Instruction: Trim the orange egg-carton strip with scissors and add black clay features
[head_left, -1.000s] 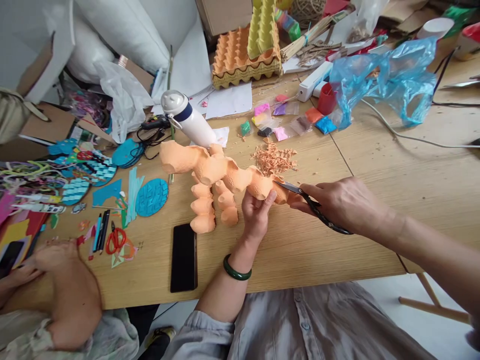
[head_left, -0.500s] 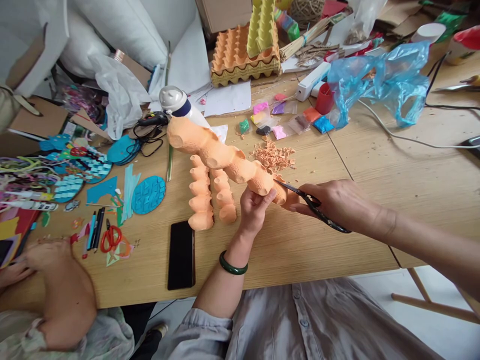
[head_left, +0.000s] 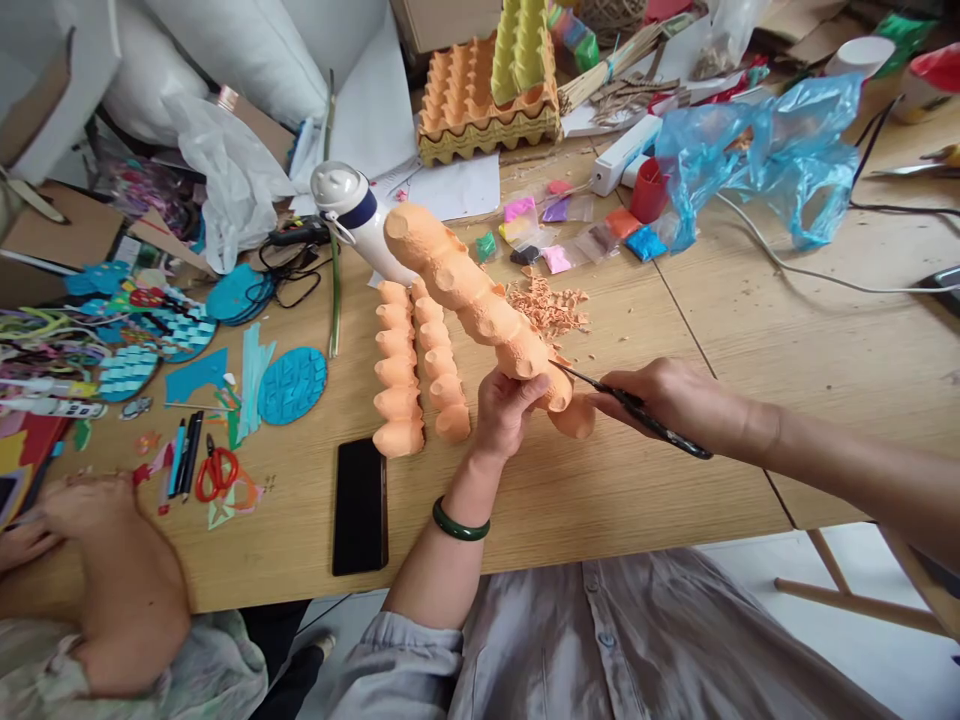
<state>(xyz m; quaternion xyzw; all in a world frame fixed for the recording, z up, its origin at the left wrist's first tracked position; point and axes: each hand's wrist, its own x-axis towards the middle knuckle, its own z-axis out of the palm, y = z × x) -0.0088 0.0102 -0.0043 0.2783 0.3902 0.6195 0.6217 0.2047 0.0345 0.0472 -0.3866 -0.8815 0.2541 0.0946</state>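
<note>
My left hand (head_left: 511,412) grips a long orange strip of egg carton (head_left: 487,318) near its lower end, with the far end tilted up and away to the left. In my right hand (head_left: 667,400) is a pair of black-handled scissors (head_left: 637,412), whose blades meet the strip's edge just beyond my left thumb. One more orange cup (head_left: 572,418) shows below the blades; whether it is still joined to the strip I cannot tell. On the table left of my hand lie two cut egg carton strips (head_left: 397,372). Orange shavings (head_left: 551,305) are heaped behind the held strip.
A black phone (head_left: 361,508) lies near the table's front edge. A white flask (head_left: 360,215) stands behind the strips. Small coloured packets (head_left: 556,258), a blue plastic bag (head_left: 765,160) and stacked egg trays (head_left: 480,100) are farther back. At left, a co-worker's arm (head_left: 127,560) rests near red scissors (head_left: 217,473).
The held strip has turned, its far end swinging right and exposing more of the flask and table strips. The cup at its near end now hangs lower, below the scissors.
</note>
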